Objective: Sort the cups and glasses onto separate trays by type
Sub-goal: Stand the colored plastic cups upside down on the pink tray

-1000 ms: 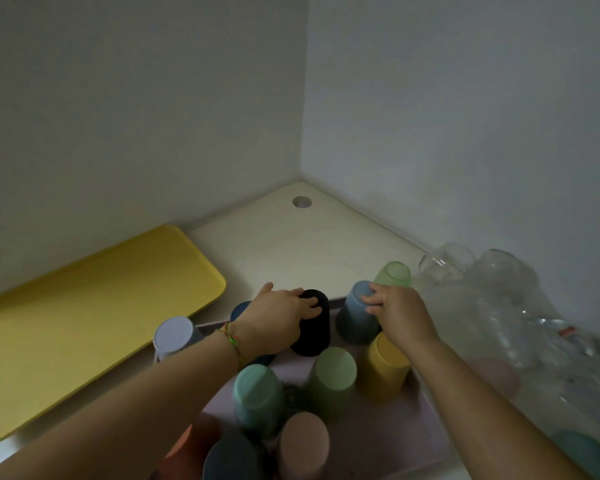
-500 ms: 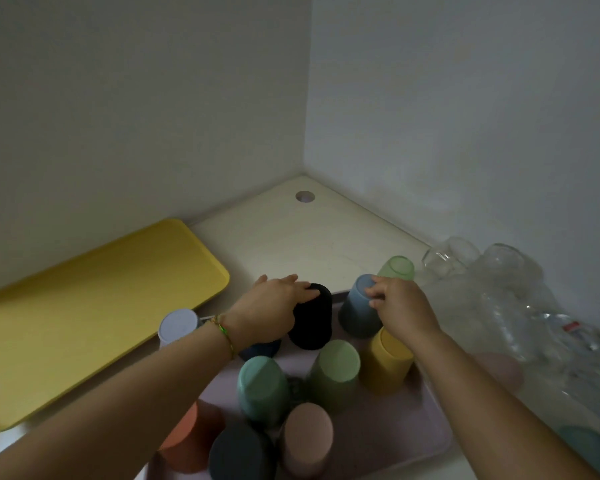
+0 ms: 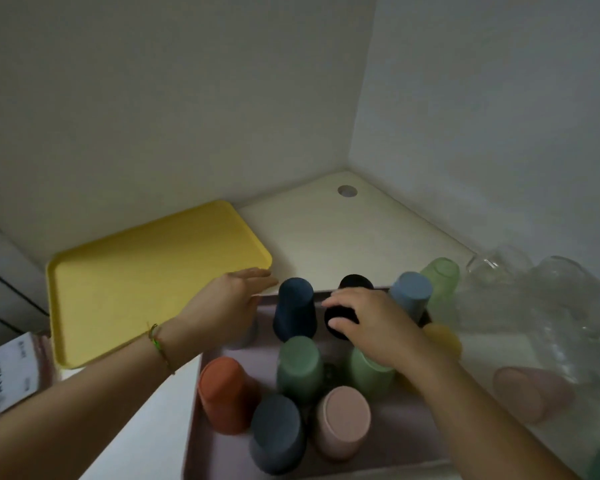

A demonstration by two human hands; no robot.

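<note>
Two white walls (image 3: pixel 153 98), pale table (image 3: pixel 326 237), left fingers (image 3: pixel 257 274) straight, right fingers (image 3: pixel 343 296) gripping black cup (image 3: pixel 355 281)

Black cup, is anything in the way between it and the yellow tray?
Yes. The upside-down navy cup stands right beside the black cup on the yellow tray's side, and the left hand lies by that tray's near corner.

Pale table (image 3: pixel 343 237) set in a wall corner, round hole (image 3: pixel 347 191) near the back. Directly on it: yellow tray (image 3: pixel 136 289) at left, mauve tray (image 3: pixel 406 441) front centre, clear glasses (image 3: pixel 551 299) clustered right, one pink cup (image 3: pixel 530 393) lying on its side beside them.
</note>
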